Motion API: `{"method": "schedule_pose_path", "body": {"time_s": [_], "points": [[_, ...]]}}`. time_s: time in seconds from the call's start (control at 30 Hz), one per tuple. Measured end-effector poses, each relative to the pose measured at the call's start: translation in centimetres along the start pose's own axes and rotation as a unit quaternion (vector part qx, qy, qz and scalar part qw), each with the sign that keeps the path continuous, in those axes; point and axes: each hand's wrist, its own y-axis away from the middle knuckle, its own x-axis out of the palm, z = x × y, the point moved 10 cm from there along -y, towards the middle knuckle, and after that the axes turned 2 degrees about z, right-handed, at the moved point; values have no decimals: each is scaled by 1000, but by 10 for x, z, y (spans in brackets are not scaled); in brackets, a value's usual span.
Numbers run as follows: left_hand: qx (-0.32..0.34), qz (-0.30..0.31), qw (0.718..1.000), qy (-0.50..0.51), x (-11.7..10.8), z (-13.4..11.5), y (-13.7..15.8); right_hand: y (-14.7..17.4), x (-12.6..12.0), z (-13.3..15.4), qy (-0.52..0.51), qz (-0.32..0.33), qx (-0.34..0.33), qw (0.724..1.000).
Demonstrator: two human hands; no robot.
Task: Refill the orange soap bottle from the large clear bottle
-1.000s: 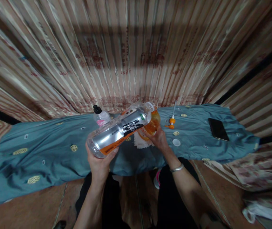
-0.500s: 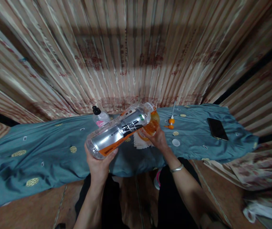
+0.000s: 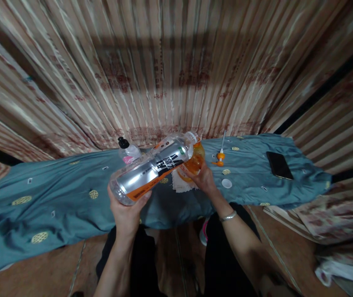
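Note:
My left hand is wrapped round the base of a large clear plastic bottle with a silver and orange label. The bottle is tilted, its neck up and to the right, at the mouth of an orange see-through bottle. My right hand grips that orange bottle, which stands over a white cloth. Whether liquid flows between the two mouths I cannot tell. An orange pump top with its tube lies to the right, near a white cap.
A clear bottle with a black top stands behind the large bottle on the left. A black phone lies at the right on the blue-green cloth-covered table. A striped curtain hangs close behind the table.
The view has shifted slightly. Both hands keep hold of their bottles, and the large bottle stays tilted at the orange one's mouth.

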Motion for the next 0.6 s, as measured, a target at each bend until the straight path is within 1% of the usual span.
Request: {"method": "schedule_pose_path", "body": {"time_s": [0.1, 0.27, 0.47, 0.6], "points": [[-14, -7, 1000, 11, -1, 5, -1, -1, 0, 0, 8, -3, 0, 1000], [-2, -9, 1000, 7, 0, 4, -2, -2, 0, -1, -8, -5, -12, 1000], [-5, -18, 999, 26, 2, -1, -4, -3, -1, 1, -12, -13, -15, 1000], [-6, -17, 999, 31, 5, -5, -4, -2, -1, 2, -13, -6, -9, 1000]]}}
